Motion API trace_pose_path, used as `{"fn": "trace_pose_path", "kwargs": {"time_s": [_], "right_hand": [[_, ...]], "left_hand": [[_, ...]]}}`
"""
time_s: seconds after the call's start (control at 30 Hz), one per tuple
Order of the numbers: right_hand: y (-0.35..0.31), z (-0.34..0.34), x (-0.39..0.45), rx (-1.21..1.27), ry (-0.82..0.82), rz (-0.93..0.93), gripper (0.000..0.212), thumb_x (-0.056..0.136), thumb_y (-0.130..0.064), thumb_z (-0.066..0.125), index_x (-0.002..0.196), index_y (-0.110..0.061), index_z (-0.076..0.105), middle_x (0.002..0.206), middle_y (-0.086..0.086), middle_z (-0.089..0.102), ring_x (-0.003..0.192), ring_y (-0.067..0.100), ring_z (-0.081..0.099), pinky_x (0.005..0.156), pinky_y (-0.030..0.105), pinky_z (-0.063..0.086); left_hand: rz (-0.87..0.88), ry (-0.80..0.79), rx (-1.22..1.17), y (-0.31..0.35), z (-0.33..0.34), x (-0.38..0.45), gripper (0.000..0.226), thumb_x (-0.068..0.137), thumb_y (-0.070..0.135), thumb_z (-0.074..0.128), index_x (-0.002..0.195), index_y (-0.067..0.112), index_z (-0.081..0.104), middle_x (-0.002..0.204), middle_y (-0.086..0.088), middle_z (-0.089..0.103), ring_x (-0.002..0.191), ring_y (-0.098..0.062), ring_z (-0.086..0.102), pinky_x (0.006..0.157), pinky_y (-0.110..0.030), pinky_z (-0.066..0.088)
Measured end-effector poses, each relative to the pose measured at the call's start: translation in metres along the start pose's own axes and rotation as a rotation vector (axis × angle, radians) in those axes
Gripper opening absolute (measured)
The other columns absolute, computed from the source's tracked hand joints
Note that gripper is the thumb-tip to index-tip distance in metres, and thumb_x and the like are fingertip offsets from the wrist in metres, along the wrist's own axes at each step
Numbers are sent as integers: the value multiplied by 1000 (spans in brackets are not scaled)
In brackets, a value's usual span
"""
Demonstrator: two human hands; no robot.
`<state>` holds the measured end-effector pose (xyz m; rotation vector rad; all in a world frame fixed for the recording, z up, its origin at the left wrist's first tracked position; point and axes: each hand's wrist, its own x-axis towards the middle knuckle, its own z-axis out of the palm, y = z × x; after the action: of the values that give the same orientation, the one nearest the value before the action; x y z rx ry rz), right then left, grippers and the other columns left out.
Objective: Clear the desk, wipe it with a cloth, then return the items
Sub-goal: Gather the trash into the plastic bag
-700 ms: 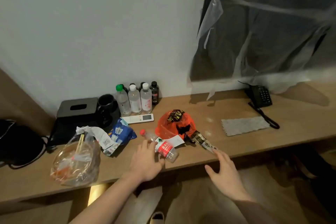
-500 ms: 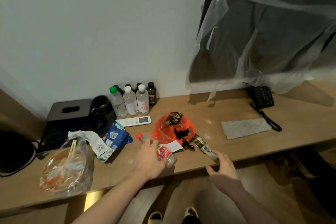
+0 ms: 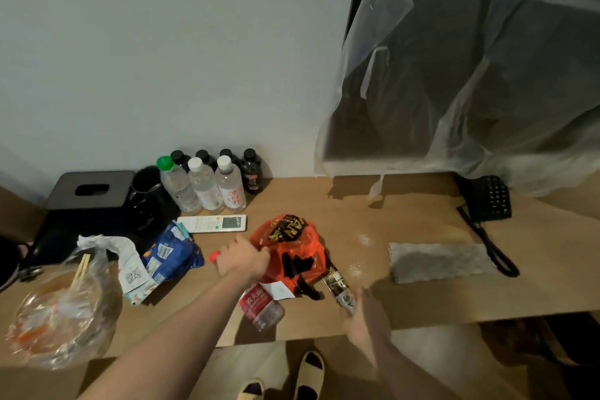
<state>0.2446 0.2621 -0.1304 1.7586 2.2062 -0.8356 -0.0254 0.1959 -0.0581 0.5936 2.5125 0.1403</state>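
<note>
**Both hands down among the clutter at the table's front edge**

Now the left hand (image 3: 242, 261) lies over the neck of a red-labelled water bottle (image 3: 261, 305) that lies on its side near the front edge of the table (image 3: 373, 208); the fingers curl over it and touch the orange plastic bag (image 3: 292, 250) just beside it. Whether they actually grip the bottle cannot be told. The right hand (image 3: 363, 318) is at the front edge, its fingers around the near end of a dark printed packet (image 3: 336, 282) that reaches back to the orange bag.

Left of the bottle lie a blue snack bag (image 3: 170, 253) and a clear bag of food leftovers with chopsticks (image 3: 61, 312). Behind, a white remote (image 3: 212, 223), a row of bottles (image 3: 204, 185) against the wall, a black mug (image 3: 146, 185) and a black tissue box (image 3: 91, 190). Towards the right end, a grey cloth (image 3: 438, 261) lies flat, with a black telephone (image 3: 485, 196) behind it.
</note>
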Motion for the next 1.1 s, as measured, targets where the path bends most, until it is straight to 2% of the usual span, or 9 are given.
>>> {"fn": "trace_pose_path", "kwargs": {"time_s": [0.1,0.17,0.33,0.47,0.6,0.73,0.87,1.0,1.1], "right_hand": [[7,10,20,-20,44,-8,36,87,-41,75,120,-33,62,114,-12,64,101,10,63,85,31,56],[9,13,29,-80,67,-7,39,84,-51,75,117,-33,64,115,-12,65,104,12,62,85,30,53],[8,8,34,-39,19,84,15,88,-48,73,93,-35,66,105,-11,68,88,12,57,76,25,46],[12,6,33,122,5,146,9,93,-40,72,95,-31,70,90,-12,70,76,12,58,57,22,38],[17,3,24,296,60,116,9,96,-36,70,92,-30,65,85,-15,69,75,6,63,56,20,43],[22,0,16,404,131,77,15,96,-34,70,86,-26,61,85,-10,67,86,14,68,77,34,56],[17,7,-6,449,369,63,29,86,-25,77,111,-19,63,114,0,59,108,25,56,93,44,51],[-7,40,-39,346,249,-62,36,92,-22,69,125,-28,60,127,-4,55,111,17,56,97,29,45],[-24,55,-60,364,225,-22,42,91,-23,76,129,-28,60,134,-2,53,120,19,57,99,32,49]], "left_hand": [[-101,-134,-73,-3,17,30,53,90,64,49,106,15,62,91,-3,72,83,-21,71,85,-38,59],[-135,-164,-106,-7,30,44,46,89,60,51,97,18,67,82,-2,72,73,-21,72,80,-37,61],[-133,-82,-158,-6,37,46,19,92,40,57,89,22,61,77,1,70,73,-21,71,86,-40,60],[-78,-62,-223,-3,33,43,17,95,43,59,97,26,64,83,4,70,76,-18,72,84,-40,61],[13,0,-288,1,17,32,12,98,38,61,95,26,62,86,3,70,77,-17,70,80,-40,61],[88,52,-368,2,-1,20,12,100,32,60,103,21,63,90,-1,70,78,-16,68,65,-30,55],[114,123,-517,-5,-26,8,12,99,29,61,100,18,65,84,1,70,74,-15,68,62,-30,54],[84,165,-644,-23,-48,-7,11,98,24,63,100,14,67,77,5,63,66,-6,55,55,-22,36],[54,187,-721,-41,-63,-16,12,94,28,66,97,17,70,80,1,69,75,-18,67,63,-32,50]]}}
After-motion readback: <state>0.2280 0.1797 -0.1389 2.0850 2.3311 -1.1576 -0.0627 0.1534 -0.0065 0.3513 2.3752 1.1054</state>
